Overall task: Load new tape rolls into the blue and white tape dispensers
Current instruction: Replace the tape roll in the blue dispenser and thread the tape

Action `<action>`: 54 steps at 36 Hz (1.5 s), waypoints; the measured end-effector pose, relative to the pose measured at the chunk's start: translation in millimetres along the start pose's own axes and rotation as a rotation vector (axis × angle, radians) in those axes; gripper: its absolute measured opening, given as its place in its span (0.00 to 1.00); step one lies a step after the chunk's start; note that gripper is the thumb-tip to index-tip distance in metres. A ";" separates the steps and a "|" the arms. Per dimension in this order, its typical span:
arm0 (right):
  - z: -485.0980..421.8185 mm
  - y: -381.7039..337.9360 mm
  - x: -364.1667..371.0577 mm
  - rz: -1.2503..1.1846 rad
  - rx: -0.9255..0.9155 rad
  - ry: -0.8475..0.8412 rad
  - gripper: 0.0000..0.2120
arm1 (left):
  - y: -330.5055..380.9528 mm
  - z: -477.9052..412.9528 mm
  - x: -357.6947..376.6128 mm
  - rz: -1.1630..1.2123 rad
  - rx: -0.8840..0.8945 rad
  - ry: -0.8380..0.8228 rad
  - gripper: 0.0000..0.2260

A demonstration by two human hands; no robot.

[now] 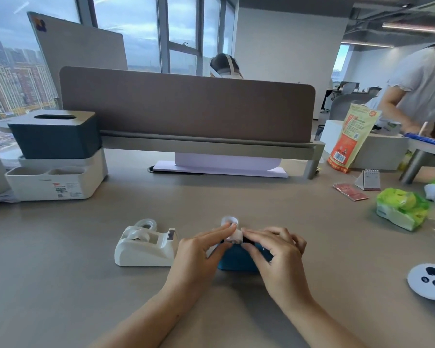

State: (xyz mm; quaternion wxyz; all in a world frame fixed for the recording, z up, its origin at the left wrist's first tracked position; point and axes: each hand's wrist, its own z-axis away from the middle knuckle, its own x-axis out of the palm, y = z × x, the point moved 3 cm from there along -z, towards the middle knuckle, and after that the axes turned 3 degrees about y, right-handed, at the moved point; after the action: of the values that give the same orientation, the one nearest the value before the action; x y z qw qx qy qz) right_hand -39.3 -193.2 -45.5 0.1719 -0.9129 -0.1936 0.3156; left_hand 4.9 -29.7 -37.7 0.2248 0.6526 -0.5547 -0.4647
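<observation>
The blue tape dispenser (232,260) stands on the desk in front of me, mostly hidden behind my hands. My left hand (199,254) and my right hand (276,257) pinch a small white tape roll (234,236) from both sides, right over the blue dispenser's top. Just behind them lies a white ring (229,219), an empty core or a roll; I cannot tell which. The white tape dispenser (146,246) sits to the left with a clear roll in its cradle. A second clear tape roll (146,223) leans behind it.
A desk organiser with a dark tissue box (54,156) stands at the far left. A brown divider panel (186,106) closes off the back. At the right lie a green tissue pack (402,209), a small calendar (368,180) and a white controller (430,281). Another person stands at the far right.
</observation>
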 end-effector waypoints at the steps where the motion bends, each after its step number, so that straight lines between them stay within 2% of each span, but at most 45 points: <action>1: -0.2 -0.6 0.1 -0.003 0.005 -0.005 0.13 | -0.8 -0.4 -0.7 -0.014 -0.003 0.019 0.18; 8: -2.8 -5.4 -4.5 -0.060 0.006 0.051 0.11 | -2.4 -1.6 -2.5 -0.043 -0.027 0.064 0.18; 13: -3.5 -8.5 -10.5 -0.116 -0.030 0.086 0.12 | 4.7 -1.9 -5.2 0.108 -0.103 0.050 0.13; 20: -3.5 -14.8 -15.1 -0.099 -0.110 0.098 0.11 | 8.1 -2.2 -8.2 0.316 -0.188 0.048 0.16; 25: -1.8 -14.0 -13.0 -0.126 -0.091 0.047 0.15 | 12.1 -2.4 -9.3 0.469 -0.213 0.049 0.13; 34: -2.1 -11.5 -12.8 -0.179 -0.050 0.048 0.15 | 8.3 -0.5 -7.3 0.417 -0.228 0.044 0.13; 37: -4.5 -6.0 -15.8 -0.187 -0.033 0.070 0.14 | 8.3 0.6 -9.1 0.262 -0.143 0.061 0.13; 39: -6.3 -0.3 -18.6 -0.201 0.005 0.085 0.14 | 10.4 1.3 -11.4 0.088 -0.019 0.062 0.14; 41: -7.9 3.6 -21.6 -0.205 0.042 0.099 0.14 | 14.7 2.7 -13.4 -0.053 0.152 -0.007 0.15; 44: -8.6 6.8 -23.8 -0.193 0.093 0.111 0.15 | 16.9 8.3 -12.7 -0.173 0.356 -0.200 0.19; 50: -8.0 10.0 -24.0 -0.169 0.139 0.092 0.16 | 10.2 14.1 -10.2 -0.279 0.463 -0.423 0.12; 54: -7.3 15.7 -22.0 -0.127 0.157 0.069 0.15 | 6.8 20.1 -3.6 -0.326 0.518 -0.505 0.10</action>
State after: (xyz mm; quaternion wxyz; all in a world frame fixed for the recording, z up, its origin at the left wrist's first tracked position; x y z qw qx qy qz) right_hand -46.8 -218.4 -35.7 0.2689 -0.8928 -0.2199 0.2867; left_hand -15.7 -23.8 -40.3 -0.1678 0.6323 -0.5806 -0.4848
